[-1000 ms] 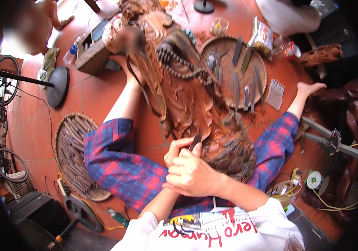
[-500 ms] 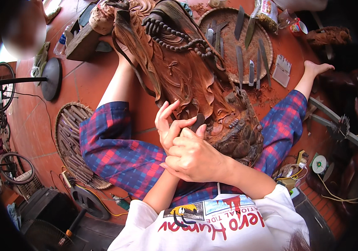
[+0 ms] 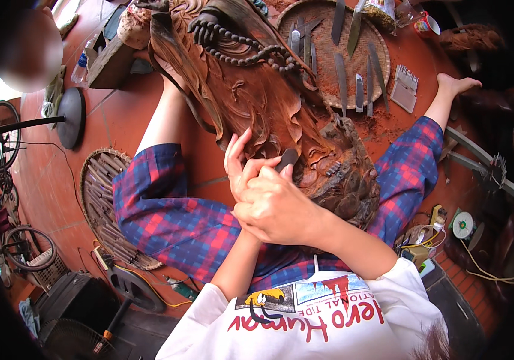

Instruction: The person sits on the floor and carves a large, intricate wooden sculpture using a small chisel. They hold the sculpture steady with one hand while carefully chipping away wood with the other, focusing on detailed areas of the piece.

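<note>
Brown carved wood forms the robed statue (image 3: 257, 108), which lies on the red tiled floor (image 3: 201, 157) between the person's legs. Right hand (image 3: 281, 207): fingers curled, clamped on the dark round-ended tool (image 3: 287, 158) above the statue's lower part. Left hand (image 3: 243, 173): upper fingers extended and apart, index finger touching the tool; the remaining grip, covered by the right hand, cannot be told. Knife-like blades (image 3: 375, 69) lie toward the right edge of the round woven tray (image 3: 324, 57), beside the statue.
</note>
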{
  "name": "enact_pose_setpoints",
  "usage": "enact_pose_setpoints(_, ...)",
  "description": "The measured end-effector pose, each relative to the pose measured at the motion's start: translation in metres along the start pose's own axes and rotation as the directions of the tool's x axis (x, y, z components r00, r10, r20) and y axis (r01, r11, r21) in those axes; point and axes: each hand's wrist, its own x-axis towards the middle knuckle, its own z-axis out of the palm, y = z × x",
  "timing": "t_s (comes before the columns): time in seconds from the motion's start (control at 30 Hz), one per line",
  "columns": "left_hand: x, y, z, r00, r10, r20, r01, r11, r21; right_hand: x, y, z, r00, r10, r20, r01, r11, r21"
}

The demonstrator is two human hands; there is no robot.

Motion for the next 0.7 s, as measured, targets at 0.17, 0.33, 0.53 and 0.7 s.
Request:
enact_pose_setpoints(0.17,0.007,0.015,-0.003,0.997,-0.074,0.015,0.074,0.997,0.034,0.006,0.001,-0.008,0.999,-0.024,-0.025,0.024,1.000,0.003)
enact_pose_setpoints(0.33,-0.007,0.006,-0.003,0.997,-0.076,0.013,0.077,0.997,-0.024,0.001,-0.001,0.000,0.996,-0.011,0.089,0.010,1.000,0.008)
enact_pose_setpoints(0.53,0.007,0.009,0.001,0.997,-0.055,0.049,0.054,0.998,0.020,0.005,0.006,-0.004,0.999,0.007,0.032,-0.006,1.000,-0.013)
enact_pose_setpoints(0.7,0.002,0.011,-0.009,0.988,-0.121,0.090,0.123,0.992,-0.013,0.012,0.002,-0.004,0.999,0.026,-0.043,-0.023,0.996,0.082)
